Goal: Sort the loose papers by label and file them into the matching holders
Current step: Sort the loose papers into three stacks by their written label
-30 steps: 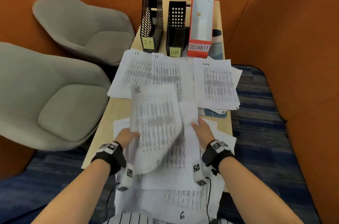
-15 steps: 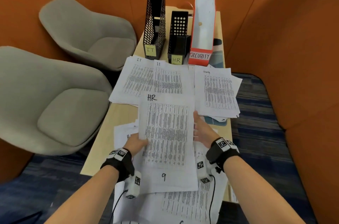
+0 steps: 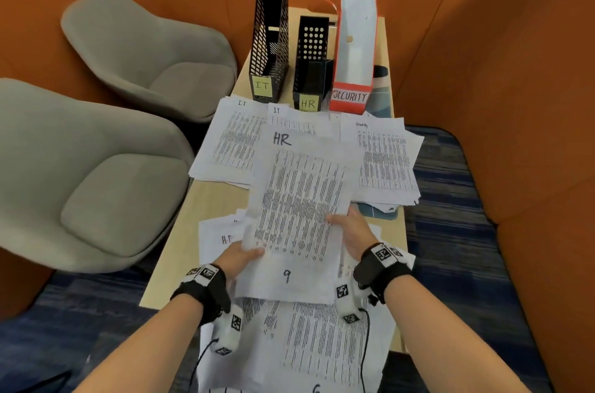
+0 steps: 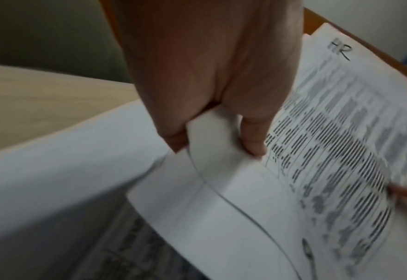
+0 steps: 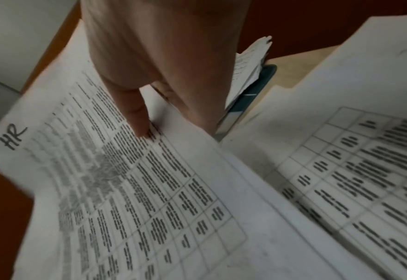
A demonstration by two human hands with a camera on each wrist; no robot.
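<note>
Both grips hold one sheet: my left hand point(image 3: 236, 259) pinches the HR paper point(image 3: 299, 209) at its left edge, thumb on top and fingers curled beneath, while my right hand point(image 3: 352, 230) clasps the right edge the same way. I hold the sheet above the middle of the tabletop point(image 3: 212, 199), its handwritten "HR" toward the far end and a "9" at its near end. At the far edge stand the IT holder point(image 3: 269, 41), the HR holder point(image 3: 310, 61) and the SECURITY holder point(image 3: 354, 51). Before them lie the IT stack point(image 3: 230, 141) toward the left edge and the security stack point(image 3: 384, 160) toward the right. More loose papers point(image 3: 309, 344) cover the near end.
</note>
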